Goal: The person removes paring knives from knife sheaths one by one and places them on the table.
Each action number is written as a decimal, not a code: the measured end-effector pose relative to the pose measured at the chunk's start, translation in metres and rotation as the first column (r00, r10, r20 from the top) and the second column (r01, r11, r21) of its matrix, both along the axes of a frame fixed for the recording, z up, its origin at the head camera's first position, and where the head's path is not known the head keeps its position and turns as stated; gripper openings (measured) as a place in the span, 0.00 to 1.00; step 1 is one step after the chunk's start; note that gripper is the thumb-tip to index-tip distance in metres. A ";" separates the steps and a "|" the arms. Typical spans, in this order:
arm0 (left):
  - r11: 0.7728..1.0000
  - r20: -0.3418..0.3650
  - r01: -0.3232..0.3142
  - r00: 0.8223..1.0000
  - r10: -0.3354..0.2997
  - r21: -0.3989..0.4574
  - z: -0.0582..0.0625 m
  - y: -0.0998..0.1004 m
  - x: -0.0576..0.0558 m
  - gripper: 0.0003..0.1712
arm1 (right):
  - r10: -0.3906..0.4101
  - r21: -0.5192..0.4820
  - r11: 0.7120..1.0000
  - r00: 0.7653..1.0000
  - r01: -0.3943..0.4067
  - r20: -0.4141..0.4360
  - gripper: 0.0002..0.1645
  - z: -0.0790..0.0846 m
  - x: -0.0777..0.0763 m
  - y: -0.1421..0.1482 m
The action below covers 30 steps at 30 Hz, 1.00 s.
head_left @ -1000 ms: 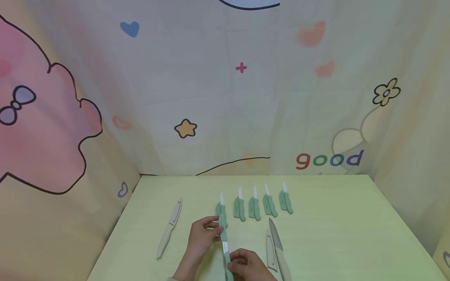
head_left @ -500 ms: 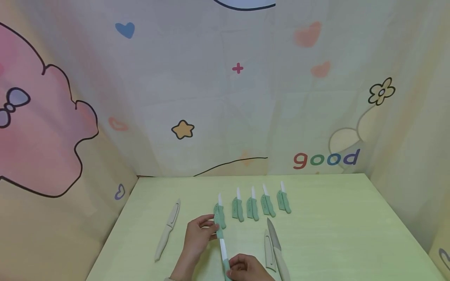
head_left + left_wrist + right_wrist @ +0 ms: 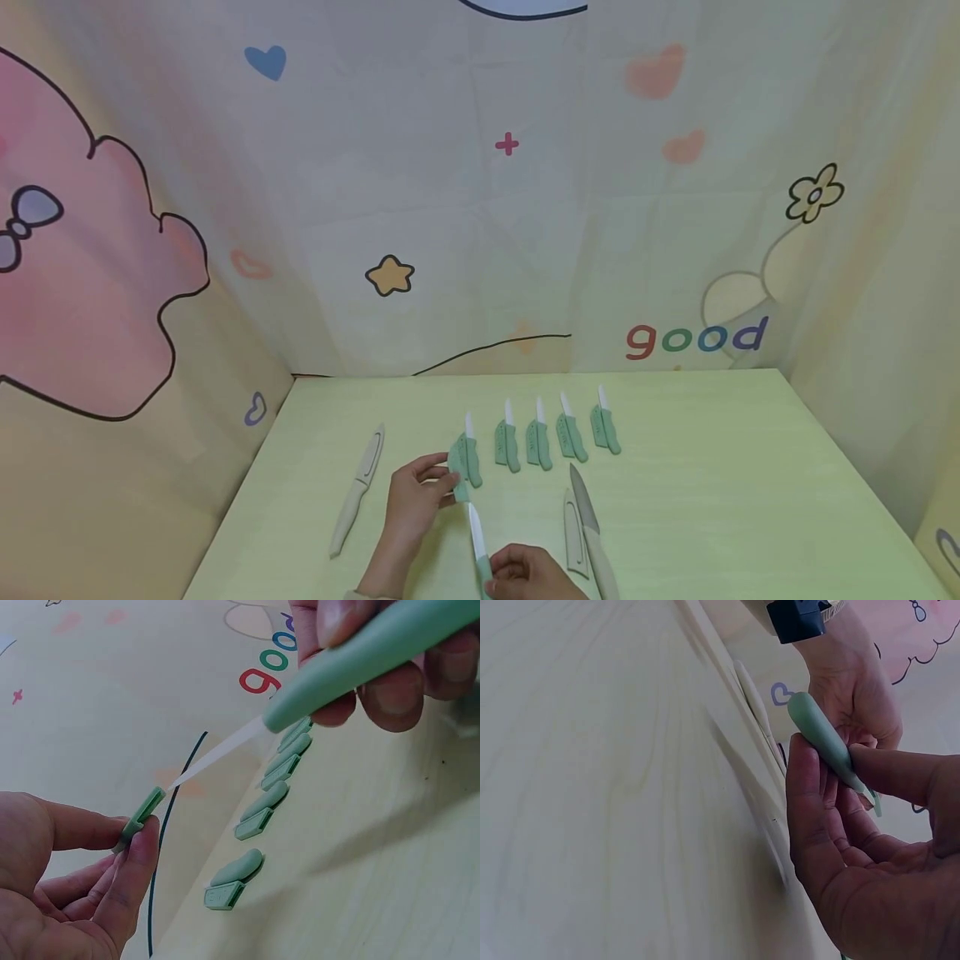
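My left hand [image 3: 416, 500] pinches a green knife sheath [image 3: 142, 815] between thumb and fingers, its open end facing the blade. In my right hand [image 3: 531, 573] is a paring knife [image 3: 476, 533] with a green handle and white blade, gripped by the handle. In the left wrist view the blade tip is right at the sheath's mouth, with the blade bare along its length. The right wrist view shows the green handle [image 3: 821, 735] between thumb and fingers; the blade is mostly hidden there. Just beyond the left hand lies another green knife [image 3: 471, 462] beside its sheath.
Several more green knives [image 3: 539, 446] with white blades lie in a row farther back, each beside a sheath. A cream knife [image 3: 358, 492] in its sheath lies left. To the right are a grey-bladed knife [image 3: 594, 529] and a cream sheath [image 3: 576, 537]. A printed curtain [image 3: 480, 208] stands behind.
The paring knife has come out of the green sheath, exposing more of its white blade. My left hand has moved slightly left with the sheath; the right hand keeps its grip on the handle.
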<state>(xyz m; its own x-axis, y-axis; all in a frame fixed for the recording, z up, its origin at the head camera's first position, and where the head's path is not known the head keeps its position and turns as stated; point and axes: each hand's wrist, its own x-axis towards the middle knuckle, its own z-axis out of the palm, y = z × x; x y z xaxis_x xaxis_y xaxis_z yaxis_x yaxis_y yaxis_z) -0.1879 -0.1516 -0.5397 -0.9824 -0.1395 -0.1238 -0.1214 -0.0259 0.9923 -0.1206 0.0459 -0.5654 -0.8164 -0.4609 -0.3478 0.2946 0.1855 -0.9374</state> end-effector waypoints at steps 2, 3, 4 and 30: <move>1.000 -0.004 -0.001 1.000 0.001 -0.005 0.001 -0.001 0.000 0.22 | -0.002 -0.003 1.000 1.000 0.002 0.002 0.10 0.000 0.000 0.000; 1.000 -0.004 -0.002 1.000 0.002 -0.008 0.001 -0.001 0.000 0.22 | -0.003 -0.008 1.000 1.000 0.003 0.001 0.11 0.000 0.000 0.000; 1.000 0.000 -0.003 1.000 0.003 -0.010 0.001 -0.002 0.000 0.22 | -0.005 -0.006 1.000 1.000 0.005 0.001 0.11 0.000 0.000 0.000; 0.991 0.046 0.135 0.990 -0.134 -0.024 -0.007 0.015 0.020 0.23 | -0.150 -0.106 0.983 0.988 0.153 0.031 0.18 0.001 -0.005 0.009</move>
